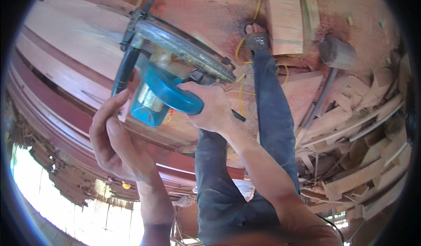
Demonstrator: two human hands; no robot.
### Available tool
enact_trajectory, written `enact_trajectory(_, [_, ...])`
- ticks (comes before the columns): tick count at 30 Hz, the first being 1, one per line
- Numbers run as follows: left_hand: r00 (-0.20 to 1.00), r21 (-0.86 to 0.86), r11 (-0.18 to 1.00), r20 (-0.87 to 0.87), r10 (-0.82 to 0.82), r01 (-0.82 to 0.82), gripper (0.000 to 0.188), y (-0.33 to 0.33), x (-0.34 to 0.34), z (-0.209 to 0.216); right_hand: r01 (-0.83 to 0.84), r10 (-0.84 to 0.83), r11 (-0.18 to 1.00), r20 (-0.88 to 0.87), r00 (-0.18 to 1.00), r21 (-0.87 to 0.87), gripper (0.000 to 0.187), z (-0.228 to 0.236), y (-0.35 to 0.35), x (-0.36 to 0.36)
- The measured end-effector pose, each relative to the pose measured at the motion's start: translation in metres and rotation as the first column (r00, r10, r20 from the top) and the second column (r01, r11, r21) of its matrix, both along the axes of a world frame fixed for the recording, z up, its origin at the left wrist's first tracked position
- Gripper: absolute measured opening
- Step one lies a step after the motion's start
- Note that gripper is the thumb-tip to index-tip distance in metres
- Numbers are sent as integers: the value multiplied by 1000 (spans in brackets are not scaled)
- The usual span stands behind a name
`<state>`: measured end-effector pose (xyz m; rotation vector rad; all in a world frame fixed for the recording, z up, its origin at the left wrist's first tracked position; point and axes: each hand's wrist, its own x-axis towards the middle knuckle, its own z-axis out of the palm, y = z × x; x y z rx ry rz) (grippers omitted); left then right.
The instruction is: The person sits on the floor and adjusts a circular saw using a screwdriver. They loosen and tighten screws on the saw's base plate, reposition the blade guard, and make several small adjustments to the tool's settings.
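A blue circular saw (pixel 153 95) with a long grey metal guard (pixel 184 49) is in front of me, tilted over the boards. My right hand (pixel 210 106) wraps round its blue rear handle (pixel 171 90). On the left, my left hand (pixel 120 145) is open, with its fingers loosely bent and holding nothing. Its fingertips are by the lower end of the saw's black front handle (pixel 124 70); whether they touch it I cannot tell. The blade is hidden behind the guard and body.
Long reddish boards (pixel 74 22) lie at the left. A yellow cord (pixel 258 3) winds over the dusty floor past my sandalled foot (pixel 256 35). Farther right are a thick wood block (pixel 285 22), a large-headed mallet (pixel 337 52) and a pile of wood offcuts (pixel 359 167).
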<state>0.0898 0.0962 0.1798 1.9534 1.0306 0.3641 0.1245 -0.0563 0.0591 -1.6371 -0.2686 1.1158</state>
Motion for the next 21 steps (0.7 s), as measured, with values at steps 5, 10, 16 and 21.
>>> enact_trajectory(5, [963, 119, 980, -201, 179, -157, 32, 31, -8, -14, 7, -6, 1000, -35, 999, 15, 39, -2, -1, 0])
enact_trajectory(10, [821, 5, 1000, -571, 15, -15, 44, 72, -21, -49, 37, -37, 999, -10, 999, 25, 39, -4, -1, -3])
enact_trajectory(16, [776, -323, 935, -624, -94, -147, 50, 93, -30, -72, 46, -50, 997, 67, 997, 55, 33, -11, -7, 1])
enact_trajectory(21, [885, -404, 894, -466, -18, -194, 49, 77, -39, -81, 8, -9, 1000, 49, 999, 17, 23, -20, -21, 2])
